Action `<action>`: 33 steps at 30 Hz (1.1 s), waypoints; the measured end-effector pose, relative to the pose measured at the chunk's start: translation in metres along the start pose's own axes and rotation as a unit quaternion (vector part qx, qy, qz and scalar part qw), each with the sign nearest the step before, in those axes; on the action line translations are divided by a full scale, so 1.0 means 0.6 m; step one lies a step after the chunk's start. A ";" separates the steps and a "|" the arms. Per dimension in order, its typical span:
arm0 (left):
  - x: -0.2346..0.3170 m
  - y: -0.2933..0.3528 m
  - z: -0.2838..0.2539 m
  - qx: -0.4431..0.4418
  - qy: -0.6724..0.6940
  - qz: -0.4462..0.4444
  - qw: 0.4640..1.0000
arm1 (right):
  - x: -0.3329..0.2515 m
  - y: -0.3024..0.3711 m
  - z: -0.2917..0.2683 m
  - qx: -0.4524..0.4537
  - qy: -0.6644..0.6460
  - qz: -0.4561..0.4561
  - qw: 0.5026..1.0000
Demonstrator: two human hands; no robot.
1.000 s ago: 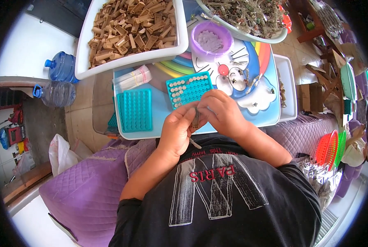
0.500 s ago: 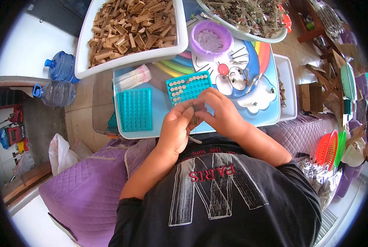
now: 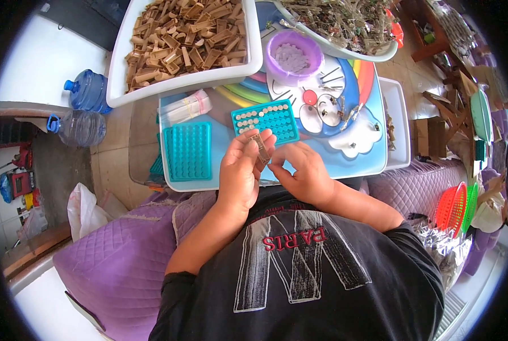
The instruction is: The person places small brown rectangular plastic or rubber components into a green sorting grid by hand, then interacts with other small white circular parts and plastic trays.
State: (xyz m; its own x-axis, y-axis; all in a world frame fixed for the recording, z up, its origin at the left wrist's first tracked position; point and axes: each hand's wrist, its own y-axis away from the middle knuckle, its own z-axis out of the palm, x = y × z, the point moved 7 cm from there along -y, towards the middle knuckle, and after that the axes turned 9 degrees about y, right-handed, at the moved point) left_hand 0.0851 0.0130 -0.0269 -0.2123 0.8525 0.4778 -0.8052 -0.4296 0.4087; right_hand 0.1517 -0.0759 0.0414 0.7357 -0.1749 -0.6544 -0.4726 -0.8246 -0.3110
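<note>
My left hand [image 3: 241,173] is closed on a small brown plastic casing [image 3: 260,146], tilted with its open hollow side up. My right hand [image 3: 306,175] is beside the casing's lower end, thumb and forefinger brought together. Whatever those fingertips pinch, if anything, is too small to make out. Just beyond my hands lies a teal tray [image 3: 281,129] of round pockets, with small round silvery discs [image 3: 246,123] in part of its rows. A second teal tray [image 3: 187,151] lies to the left, and no discs show in its pockets.
A white tub [image 3: 254,42] of brown casings stands far left on the table [image 3: 345,162]. Beside it are a purple bowl [image 3: 270,63] of small white pieces and a basin [image 3: 373,55] of tangled wired parts. A banded bundle of white strips [image 3: 186,108] lies left.
My hands have moved slightly apart. The brown casing, mostly covered before, now shows its hollow side in my left hand, and my right hand has drawn lower and to the right.
</note>
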 end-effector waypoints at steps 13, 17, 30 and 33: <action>-0.003 0.006 -0.004 -0.009 -0.005 -0.022 1.000 | 0.004 -0.002 0.006 -0.005 -0.027 -0.021 0.999; -0.008 0.008 -0.008 -0.002 -0.020 -0.032 0.999 | 0.008 0.000 0.015 -0.047 0.007 -0.030 0.998; -0.017 -0.001 -0.046 0.038 0.019 -0.074 0.996 | 0.072 -0.014 0.008 -0.010 0.086 -0.030 0.996; -0.011 0.001 -0.042 0.035 0.012 -0.063 0.997 | 0.139 -0.045 -0.016 0.033 0.119 0.083 0.989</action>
State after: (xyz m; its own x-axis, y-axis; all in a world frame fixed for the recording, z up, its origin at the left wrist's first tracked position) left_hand 0.0720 0.0149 -0.0494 -0.1252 0.9075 0.4010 -0.7865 -0.3371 0.5174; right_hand 0.2305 -0.0736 0.0020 0.7354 -0.4331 -0.5212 -0.6212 -0.7382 -0.2630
